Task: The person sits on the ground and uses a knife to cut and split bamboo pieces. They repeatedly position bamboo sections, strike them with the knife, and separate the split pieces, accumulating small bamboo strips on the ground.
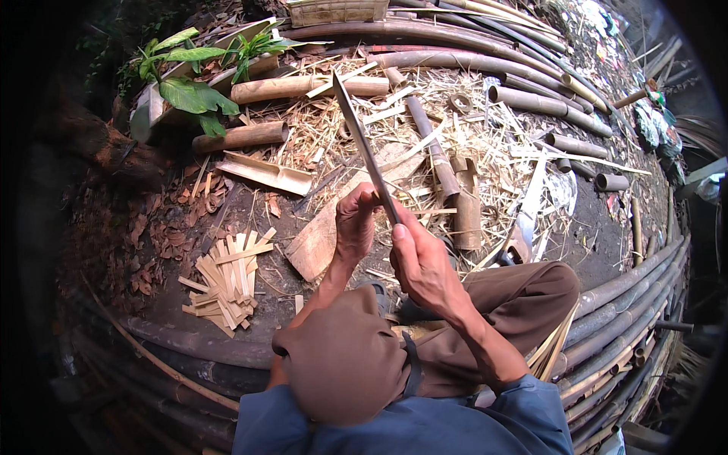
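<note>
My right hand (pixel 421 262) is closed at the lower end of a long, dark-bladed machete (pixel 356 125), its thumb along the flat. The machete points up and away, tilted to the left; its handle is hidden by the hand. My left hand (pixel 355 227) is beside the blade's lower part with its fingers curled in. What those fingers hold, if anything, is hidden. Beneath the hands lies a thick wooden board (pixel 315 246). To its left, flat bamboo strips (pixel 227 280) are heaped on the soil.
A handsaw (pixel 525 227) lies by my right knee. Short bamboo lengths (pixel 432 148) and shavings (pixel 394 98) cover the ground ahead. Long bamboo poles (pixel 455 61) line the far side, and more poles (pixel 629 296) lie at right. A leafy plant (pixel 189 91) stands far left.
</note>
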{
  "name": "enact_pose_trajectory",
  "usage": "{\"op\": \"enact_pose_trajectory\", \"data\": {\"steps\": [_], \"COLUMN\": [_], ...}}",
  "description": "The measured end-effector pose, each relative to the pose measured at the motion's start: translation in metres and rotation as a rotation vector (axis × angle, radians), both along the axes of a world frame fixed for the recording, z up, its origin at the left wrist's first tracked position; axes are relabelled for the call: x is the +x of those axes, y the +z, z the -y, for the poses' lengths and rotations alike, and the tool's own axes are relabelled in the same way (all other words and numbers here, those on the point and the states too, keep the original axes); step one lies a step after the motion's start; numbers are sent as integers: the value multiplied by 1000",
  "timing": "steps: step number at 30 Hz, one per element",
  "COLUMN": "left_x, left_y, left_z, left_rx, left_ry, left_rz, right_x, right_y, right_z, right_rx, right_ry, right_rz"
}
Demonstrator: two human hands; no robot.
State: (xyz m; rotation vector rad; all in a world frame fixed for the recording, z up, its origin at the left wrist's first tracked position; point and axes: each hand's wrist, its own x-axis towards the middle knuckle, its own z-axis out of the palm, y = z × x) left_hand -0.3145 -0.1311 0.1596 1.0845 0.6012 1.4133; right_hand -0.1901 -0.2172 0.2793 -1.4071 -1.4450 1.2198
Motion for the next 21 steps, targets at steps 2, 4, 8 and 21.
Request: {"op": "enact_pose_trajectory", "data": {"steps": [2,4,8,21], "left_x": [2,7,3,-37], "left_y": [-5,8,-1,-39], "left_z": [10,6,4,10], "left_rx": [-32,-8,28,82], "left_ry": [13,32,26,596], "left_rz": [30,50,70,-459], "right_x": [-9,-3,-5,-1], "right_y": [-11,-2,1,-1], "right_z": [1,1,2,-14], "right_rx": [0,-15,23,-47], "right_ry": [-16,-16,-11,-3], "right_rz": [-30,-17,61,-19]}}
